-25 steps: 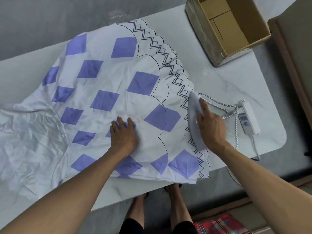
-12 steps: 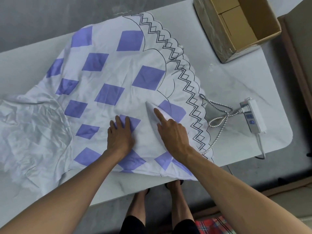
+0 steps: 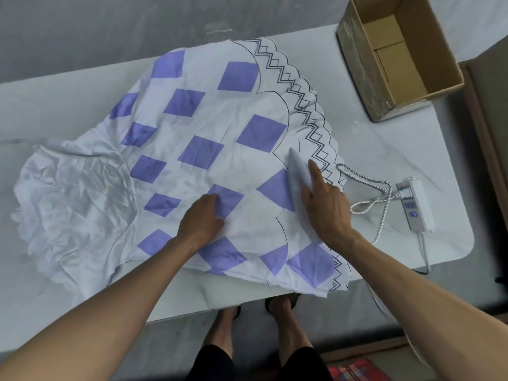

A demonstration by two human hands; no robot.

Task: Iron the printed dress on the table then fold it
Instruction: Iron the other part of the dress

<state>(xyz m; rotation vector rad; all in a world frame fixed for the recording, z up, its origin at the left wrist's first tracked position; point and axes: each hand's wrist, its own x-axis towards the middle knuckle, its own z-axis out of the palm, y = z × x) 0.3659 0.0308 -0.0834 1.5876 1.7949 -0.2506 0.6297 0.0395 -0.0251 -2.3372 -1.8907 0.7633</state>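
The printed dress [image 3: 209,127], white with purple diamonds and a black zigzag hem, lies spread over the white table [image 3: 384,160]. Its plain white top part is crumpled at the left. My left hand [image 3: 202,218] presses flat on the skirt, fingers together on a purple diamond. My right hand [image 3: 325,204] grips a small white iron [image 3: 298,169], whose tip points away from me and rests on the skirt just inside the zigzag hem. The forefinger lies along the iron's top.
A braided cord [image 3: 365,196] loops from the iron to a white power strip [image 3: 417,204] at the table's right side. An open cardboard box [image 3: 395,53] stands at the far right corner. My feet [image 3: 255,312] show below the near table edge.
My right hand slid the iron left from the hem onto the skirt, then back right and away toward the zigzag hem. My left hand stayed pressing the skirt.
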